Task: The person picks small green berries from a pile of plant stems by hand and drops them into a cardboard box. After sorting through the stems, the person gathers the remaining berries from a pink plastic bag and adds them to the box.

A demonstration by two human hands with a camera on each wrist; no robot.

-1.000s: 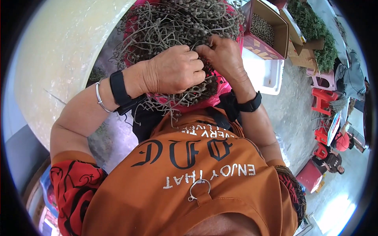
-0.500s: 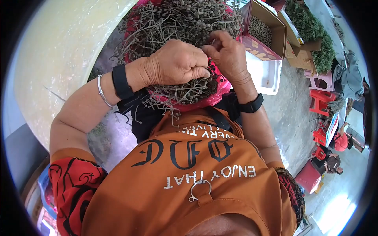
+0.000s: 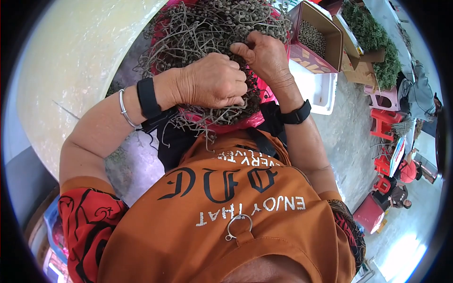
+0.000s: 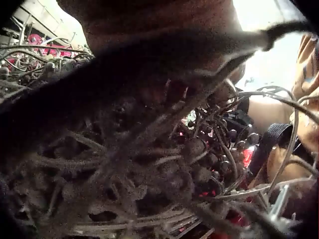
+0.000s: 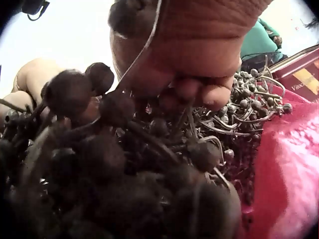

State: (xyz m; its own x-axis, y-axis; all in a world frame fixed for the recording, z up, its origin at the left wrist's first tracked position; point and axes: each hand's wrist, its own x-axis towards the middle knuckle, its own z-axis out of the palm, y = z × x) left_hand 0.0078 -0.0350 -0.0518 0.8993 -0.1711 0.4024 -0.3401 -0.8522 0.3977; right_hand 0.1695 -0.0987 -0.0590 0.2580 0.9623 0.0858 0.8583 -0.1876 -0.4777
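A heap of dried grey-brown stems with round seed heads [image 3: 207,28] fills a pink plastic bag [image 3: 245,123] in front of the person. Low over its near side, the left hand [image 3: 212,81] has its fingers curled down into the stems; its fingertips are mostly hidden. Just beyond it, the right hand [image 3: 268,56] reaches in with thumb and forefinger spread apart. The right wrist view shows its other fingers [image 5: 217,97] curled, with dried stems [image 5: 192,119] running up to their tips. Dark round seed heads [image 5: 70,92] crowd close below.
An open carton [image 3: 314,59] of loose round seed heads stands right of the bag, by a white tray [image 3: 332,96]. Green plant bundles [image 3: 373,40] and red stools [image 3: 384,123] lie farther right. A pale, shiny rounded surface [image 3: 71,61] borders the left.
The right hand first drew slightly up from the stems, then its thumb and forefinger parted over the heap. The left hand shifted slightly right and back, staying low on the stems.
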